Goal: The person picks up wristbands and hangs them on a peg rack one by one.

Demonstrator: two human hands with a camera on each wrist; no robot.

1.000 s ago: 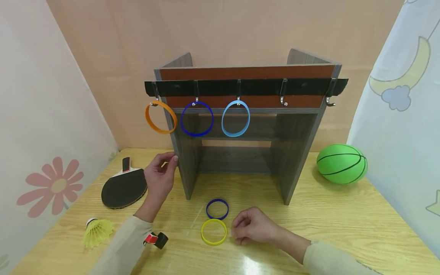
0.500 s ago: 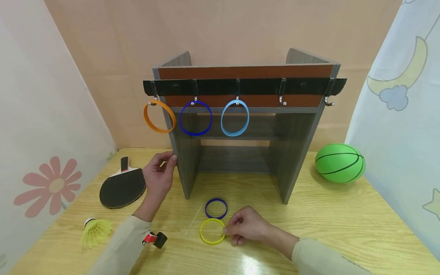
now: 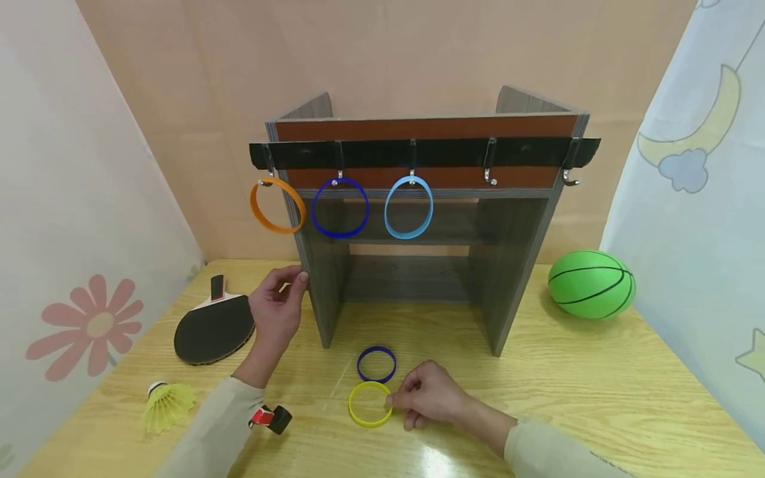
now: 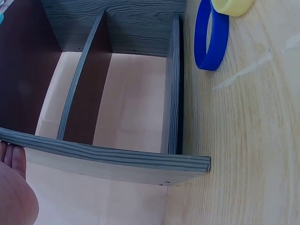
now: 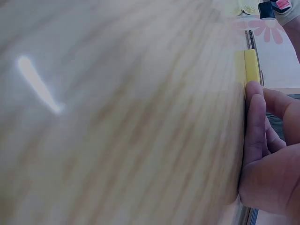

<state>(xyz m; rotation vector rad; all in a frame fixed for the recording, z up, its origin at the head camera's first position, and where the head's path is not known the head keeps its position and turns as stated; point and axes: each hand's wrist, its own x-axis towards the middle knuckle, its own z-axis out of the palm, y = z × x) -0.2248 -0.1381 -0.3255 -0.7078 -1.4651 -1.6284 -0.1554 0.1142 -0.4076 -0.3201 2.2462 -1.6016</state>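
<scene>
At the shelf's left side panel, my left hand (image 3: 277, 302) grips the edge, thumb in front. In the left wrist view its fingers (image 4: 14, 157) lie against the outer face of that panel. My right hand (image 3: 431, 393), low over the table, pinches the right side of a yellow wristband (image 3: 357, 417) lying flat. Just behind that band lies a dark blue wristband (image 3: 376, 348). Across the grey wooden shelf (image 3: 514, 265) runs a black hook rail (image 3: 376, 153). From its hooks hang an orange wristband (image 3: 261, 216), a blue one (image 3: 340, 234) and a light blue one (image 3: 408, 234).
Two hooks on the right, including the end hook (image 3: 570, 178), carry no band. A black table tennis bat (image 3: 214, 330) and a yellow shuttlecock (image 3: 169, 405) lie on the left. The green ball (image 3: 592, 284) sits at the right. Fabric walls border the wooden table (image 3: 574, 378).
My right hand has moved left, from beside the yellow wristband to its right edge, and its thumb and finger now pinch it. The left hand stays on the shelf panel.
</scene>
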